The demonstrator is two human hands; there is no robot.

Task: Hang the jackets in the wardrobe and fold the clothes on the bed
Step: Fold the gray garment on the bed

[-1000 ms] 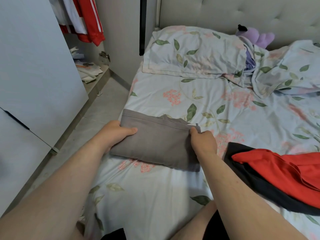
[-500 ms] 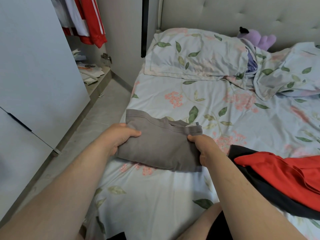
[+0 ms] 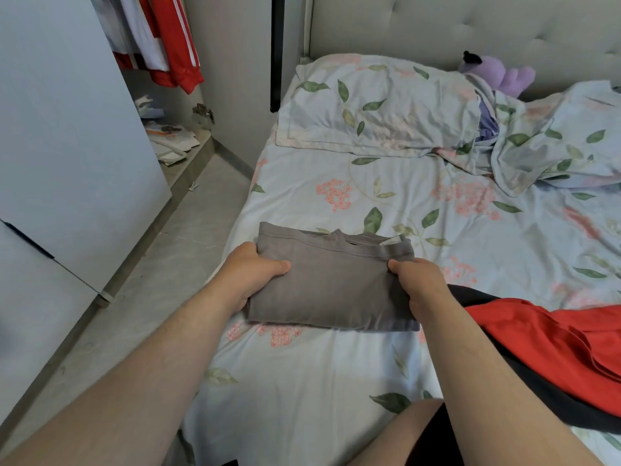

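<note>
Folding step, grey one. The folded grey garment (image 3: 336, 284) sits on the bed (image 3: 302, 381), well in front of the pillow (image 3: 379, 105), on your side of it. Your left hand (image 3: 255, 274) holds its left edge, thumb on top, grip clamped on the cloth. Your right hand (image 3: 416, 284) pinches the right edge, grip clamped too. It looks nearly finished, so the next move is probably one last fold or setting it aside with the layers kept square. The red-and-black garment (image 3: 554, 338), in front of the pillow and to its right, is unfolded and likely next. A red jacket (image 3: 174, 45) hangs left of the pillow.

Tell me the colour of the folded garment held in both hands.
Plain grey-brown, no pattern: the folded garment, seen clearly in the head view.
</note>
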